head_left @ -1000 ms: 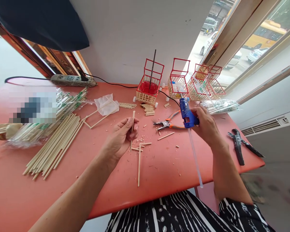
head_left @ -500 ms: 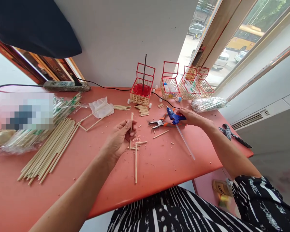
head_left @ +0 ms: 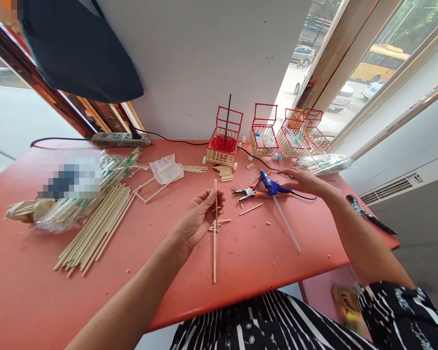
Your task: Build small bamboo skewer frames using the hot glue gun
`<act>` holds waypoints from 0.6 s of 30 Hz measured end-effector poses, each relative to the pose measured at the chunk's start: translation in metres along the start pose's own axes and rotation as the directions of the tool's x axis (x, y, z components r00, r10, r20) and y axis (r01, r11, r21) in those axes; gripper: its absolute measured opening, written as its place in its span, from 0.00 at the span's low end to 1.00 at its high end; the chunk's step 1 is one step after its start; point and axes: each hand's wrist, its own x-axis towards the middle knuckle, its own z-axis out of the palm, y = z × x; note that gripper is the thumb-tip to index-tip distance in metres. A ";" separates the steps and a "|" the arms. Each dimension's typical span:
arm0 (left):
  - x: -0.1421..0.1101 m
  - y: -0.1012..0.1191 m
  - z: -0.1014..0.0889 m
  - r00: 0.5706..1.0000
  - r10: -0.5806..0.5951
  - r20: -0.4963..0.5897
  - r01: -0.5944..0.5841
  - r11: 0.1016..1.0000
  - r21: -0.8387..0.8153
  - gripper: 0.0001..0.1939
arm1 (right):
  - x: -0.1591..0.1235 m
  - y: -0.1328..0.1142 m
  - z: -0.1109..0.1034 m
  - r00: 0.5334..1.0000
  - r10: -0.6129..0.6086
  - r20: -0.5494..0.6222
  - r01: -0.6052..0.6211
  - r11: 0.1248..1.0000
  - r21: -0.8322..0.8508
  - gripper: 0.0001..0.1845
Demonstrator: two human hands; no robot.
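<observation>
Between thumb and fingers, my left hand (head_left: 195, 218) pinches a thin wooden stick (head_left: 216, 194), held nearly upright above the table. Under it lie short cut pieces and a longer wooden stick (head_left: 214, 260). My right hand (head_left: 308, 182) hovers beside the blue glue gun (head_left: 269, 183), fingers stretched and empty, above its cable. A clear glue stick (head_left: 287, 226) runs out of the gun's back end. Orange-handled pliers (head_left: 247, 193) lie partly beneath the gun, jaws pointing left. Near them a single stick (head_left: 251, 209) rests among small wood chips.
Long sticks (head_left: 98, 228) lie bundled at the left beside plastic-wrapped packs (head_left: 109, 180). A joined stick frame (head_left: 156, 192) rests by a white plastic bag (head_left: 168, 168). Red-rimmed stick baskets (head_left: 224, 146) stand along the wall. Black-handled cutters (head_left: 370, 216) lie at the right edge.
My right hand has let go of the glue gun and its fingers have opened beside it. The whole view has shifted slightly; my left hand still holds the stick.
</observation>
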 end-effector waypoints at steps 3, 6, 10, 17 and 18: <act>-0.001 -0.003 0.002 1.000 -0.001 -0.016 0.001 1.000 0.009 0.17 | -0.017 -0.050 0.010 0.958 0.080 -0.277 -0.067 0.996 0.057 0.17; -0.004 -0.005 0.006 1.000 0.023 -0.009 -0.023 1.000 -0.001 0.19 | -0.027 -0.114 0.046 0.979 0.035 -0.203 0.049 0.916 0.398 0.20; -0.009 -0.007 0.012 0.997 0.055 0.045 -0.056 0.998 0.034 0.16 | -0.019 -0.166 0.095 0.997 -0.075 -0.037 0.081 0.748 0.658 0.20; -0.011 -0.007 0.008 0.989 0.038 0.142 -0.062 0.984 0.168 0.19 | -0.011 -0.165 0.112 0.999 -0.046 0.022 0.007 0.544 0.839 0.21; -0.009 -0.004 0.005 0.990 0.036 0.138 -0.067 0.971 0.228 0.18 | -0.012 -0.162 0.113 0.998 -0.042 0.039 -0.012 0.518 0.855 0.22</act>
